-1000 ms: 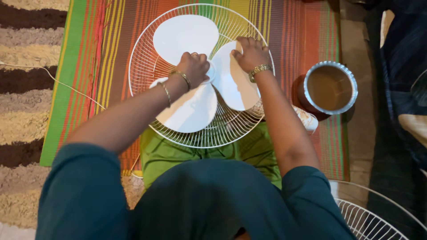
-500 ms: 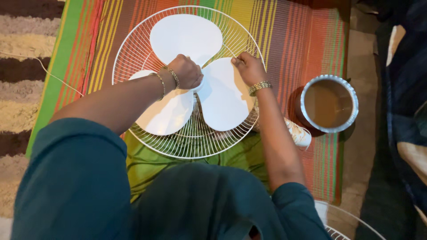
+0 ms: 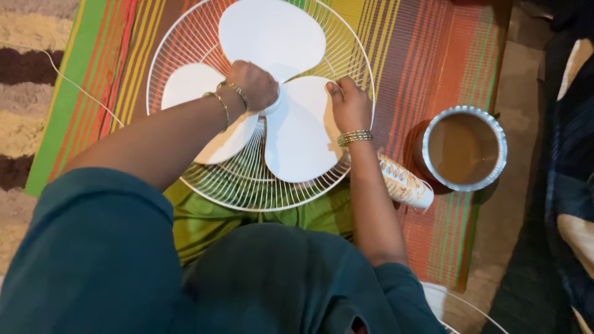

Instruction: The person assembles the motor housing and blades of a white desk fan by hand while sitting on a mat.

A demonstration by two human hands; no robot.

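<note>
Since half a second before, the left hand (image 3: 252, 83) had stayed on the middle of the fan, and the right hand (image 3: 348, 105) had slid a little down the blade, while the view had tipped so the fan sat higher in the picture.

The round white wire fan guard (image 3: 260, 185) lay flat on the striped woven mat of orange, green and yellow (image 3: 421, 49), with its near edge resting over the person's green lap. The white three-bladed plastic fan blade (image 3: 272, 34) sat inside the guard. The left hand was curled tight over the hub in the middle; its fingers were pressed together around it. The right hand lay at three o'clock from the hub, with its fingers flat and close together on the blade at five o'clock.

It looked like the step in hand was turning the middle part of the fan while the blade was held still. A next move would need a firm grip on the hub and a steady blade.

At three o'clock from the fan stood a round silver metal pot of brown liquid (image 3: 464, 148). A white and orange patterned sock-like cloth (image 3: 405, 184) lay between them, just beside the right arm.
</note>
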